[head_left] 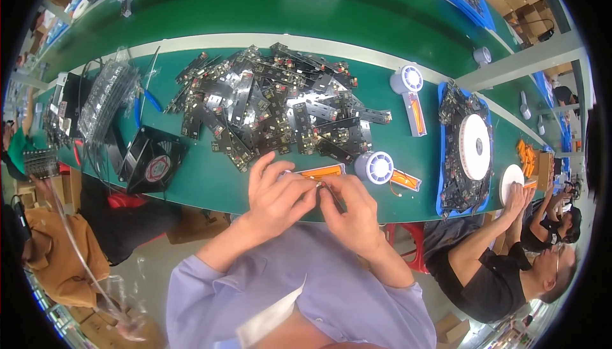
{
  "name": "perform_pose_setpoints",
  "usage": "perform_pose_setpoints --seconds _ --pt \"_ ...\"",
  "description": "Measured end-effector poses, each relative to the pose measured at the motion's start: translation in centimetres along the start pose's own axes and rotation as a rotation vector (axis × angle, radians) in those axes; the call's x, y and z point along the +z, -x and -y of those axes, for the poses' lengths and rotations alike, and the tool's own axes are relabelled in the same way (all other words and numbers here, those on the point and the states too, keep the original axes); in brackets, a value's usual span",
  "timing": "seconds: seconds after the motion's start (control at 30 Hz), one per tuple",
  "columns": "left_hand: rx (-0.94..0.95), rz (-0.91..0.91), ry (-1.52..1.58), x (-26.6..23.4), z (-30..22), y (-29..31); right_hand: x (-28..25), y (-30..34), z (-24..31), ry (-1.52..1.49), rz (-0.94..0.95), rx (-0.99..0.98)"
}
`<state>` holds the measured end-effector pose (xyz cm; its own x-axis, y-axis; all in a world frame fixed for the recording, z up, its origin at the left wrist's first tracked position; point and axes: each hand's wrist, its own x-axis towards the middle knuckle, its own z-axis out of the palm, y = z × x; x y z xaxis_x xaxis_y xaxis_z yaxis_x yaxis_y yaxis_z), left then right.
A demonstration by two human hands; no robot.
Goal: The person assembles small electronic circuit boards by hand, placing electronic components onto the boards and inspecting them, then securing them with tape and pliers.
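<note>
My left hand [277, 189] and my right hand [350, 209] meet at the table's near edge, fingertips pinched together. Between them is a small dark part [329, 191], too small and covered to name. Just beyond the fingers lies a pale handle casing [343, 168] with an orange insert [323, 171]; my left fingers partly hide it. To the right, a lilac handheld fan [375, 168] rests with its handle opened, showing orange and thin wires. Farther back lies a second such fan [408, 80]. A big heap of dark circuit boards [268, 103] spreads beyond my hands.
At the left are a black square fan [154, 163], blue-handled pliers [138, 110] and clear plastic bags [108, 103]. A blue tray [440, 189] on the right holds circuit boards and a white reel [473, 147]. A co-worker [491, 266] sits right of me; another person is at left.
</note>
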<state>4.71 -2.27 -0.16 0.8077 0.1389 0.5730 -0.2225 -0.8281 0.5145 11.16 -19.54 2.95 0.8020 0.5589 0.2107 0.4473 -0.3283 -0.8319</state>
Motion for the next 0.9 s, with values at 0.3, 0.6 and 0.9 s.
perform_pose_setpoints --seconds 0.3,0.6,0.9 --pt "0.023 0.001 -0.007 0.0 0.1 0.1 0.4 -0.2 0.2 0.092 -0.020 -0.109" --pt "0.071 0.008 -0.040 0.1 0.4 0.4 0.6 -0.3 -0.2 0.104 -0.013 -0.127" --pt "0.038 0.041 -0.038 0.0 0.2 0.1 0.9 -0.4 -0.7 0.088 -0.036 -0.102"
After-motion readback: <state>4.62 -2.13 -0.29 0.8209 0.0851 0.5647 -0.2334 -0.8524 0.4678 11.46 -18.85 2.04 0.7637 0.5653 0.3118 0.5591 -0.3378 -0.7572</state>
